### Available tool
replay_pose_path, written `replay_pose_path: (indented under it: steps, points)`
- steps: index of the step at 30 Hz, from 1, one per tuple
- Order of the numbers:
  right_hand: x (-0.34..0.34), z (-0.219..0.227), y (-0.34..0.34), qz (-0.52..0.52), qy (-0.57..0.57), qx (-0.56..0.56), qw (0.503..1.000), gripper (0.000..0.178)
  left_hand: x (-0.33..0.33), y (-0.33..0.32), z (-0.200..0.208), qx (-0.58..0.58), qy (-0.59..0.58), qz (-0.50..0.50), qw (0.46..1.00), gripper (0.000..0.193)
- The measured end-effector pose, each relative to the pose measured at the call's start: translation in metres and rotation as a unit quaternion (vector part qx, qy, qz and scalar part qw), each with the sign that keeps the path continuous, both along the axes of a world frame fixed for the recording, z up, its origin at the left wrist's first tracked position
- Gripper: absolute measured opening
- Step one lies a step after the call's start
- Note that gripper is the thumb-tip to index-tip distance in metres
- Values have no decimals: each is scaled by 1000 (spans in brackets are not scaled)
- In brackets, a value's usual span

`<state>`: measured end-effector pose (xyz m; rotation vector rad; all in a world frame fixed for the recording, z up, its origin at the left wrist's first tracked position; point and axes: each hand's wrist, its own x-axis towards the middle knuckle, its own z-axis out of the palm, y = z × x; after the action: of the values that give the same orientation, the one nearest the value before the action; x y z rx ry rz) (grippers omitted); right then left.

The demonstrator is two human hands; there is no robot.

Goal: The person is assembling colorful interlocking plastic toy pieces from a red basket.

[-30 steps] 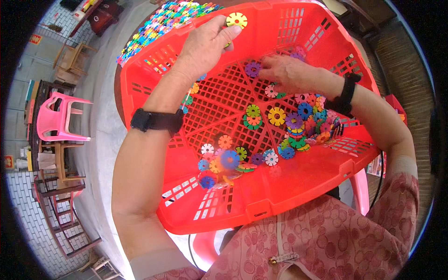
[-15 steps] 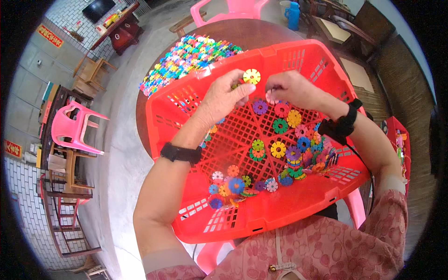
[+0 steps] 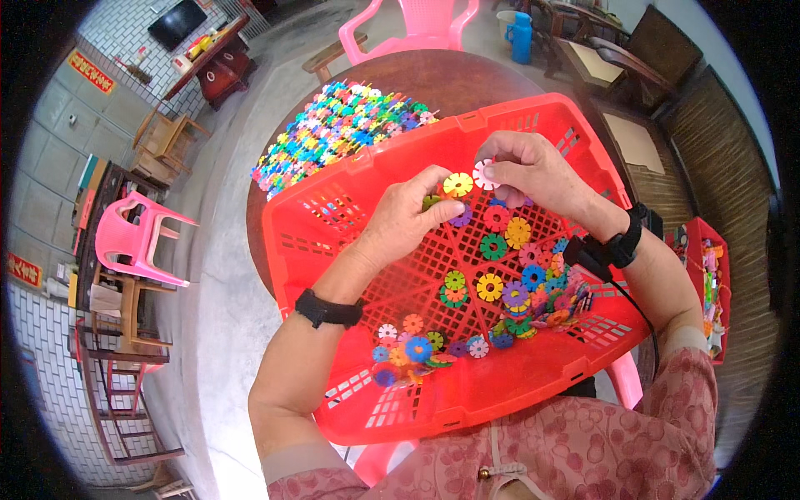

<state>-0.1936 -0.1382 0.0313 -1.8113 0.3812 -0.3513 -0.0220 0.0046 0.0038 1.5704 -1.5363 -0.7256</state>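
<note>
My left hand (image 3: 402, 215) pinches a yellow notched plastic disc (image 3: 457, 184) between thumb and fingers. A green disc (image 3: 430, 202) shows at the same fingers, partly hidden. Close on the right, my right hand (image 3: 540, 173) grips a pale pink notched disc (image 3: 482, 174) by its edge. The two discs are almost edge to edge; I cannot tell whether they touch. Both hands are over the far part of a red plastic basket (image 3: 508, 392). Inside it lie loose discs of many colours, among them a yellow one (image 3: 489, 287) and a dark green one (image 3: 492, 247).
Beyond the basket, a multicoloured mass of joined discs (image 3: 342, 129) rests on a round brown table (image 3: 467, 71). A pink chair (image 3: 425, 29) stands behind the table, another pink chair (image 3: 137, 233) at left. A red box (image 3: 700, 237) of coloured things is at right.
My hands have come closer together, bringing the yellow and pale pink discs side by side. The pale pink disc now faces me more fully. The whole view has shifted slightly.
</note>
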Motion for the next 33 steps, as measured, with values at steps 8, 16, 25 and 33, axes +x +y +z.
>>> replay_pose_path:
  steps: [8,16,25,33]
  points:
    - [6,-3,-3,3,10,3,1000,12,-3,-2,5,-30,-112,-4,993,35]
    - [9,-1,3,-1,22,-56,998,9,-10,-2,-1,-84,-209,20,974,32]
    - [4,2,9,-24,-34,-166,985,11,-12,0,2,-23,-93,48,994,29]
    - [-4,-1,9,27,-48,-256,965,9,-26,6,15,-1,-99,26,995,35]
